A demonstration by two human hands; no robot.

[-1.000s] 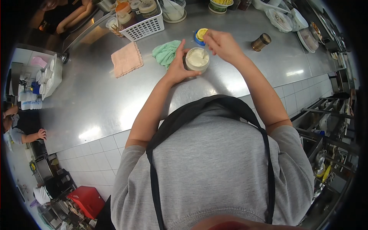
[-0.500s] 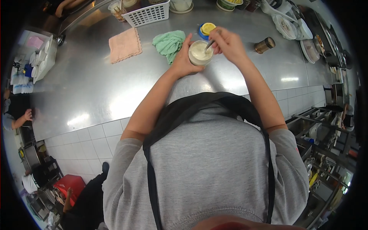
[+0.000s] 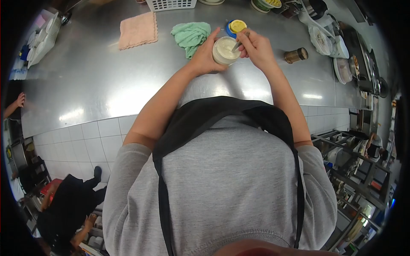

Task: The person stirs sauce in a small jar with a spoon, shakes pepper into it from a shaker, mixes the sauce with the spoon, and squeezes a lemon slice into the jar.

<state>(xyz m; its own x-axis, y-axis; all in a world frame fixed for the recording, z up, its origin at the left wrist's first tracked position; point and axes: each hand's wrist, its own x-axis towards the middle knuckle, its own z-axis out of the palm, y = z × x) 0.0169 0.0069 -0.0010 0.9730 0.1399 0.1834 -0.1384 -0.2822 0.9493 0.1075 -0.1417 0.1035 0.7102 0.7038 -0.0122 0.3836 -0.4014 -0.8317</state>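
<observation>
My left hand is wrapped round the side of a small round jar with a pale, creamy mixture inside. Between the fingers of my right hand is the metal handle of a spoon, slanting down into the cream. The spoon's lower end is hidden in the mixture. Just behind the jar lies a round yellow piece beside a blue lid-like rim. A crumpled green cloth rests to the left of the jar.
A peach cloth lies flat on the steel counter. A white basket stands at the back. To the right are a shaker jar and several white containers. Another person is at lower left.
The camera view has shifted, so the counter items sit higher in it. My hands keep hold of the jar and spoon. The person at lower left shows more fully.
</observation>
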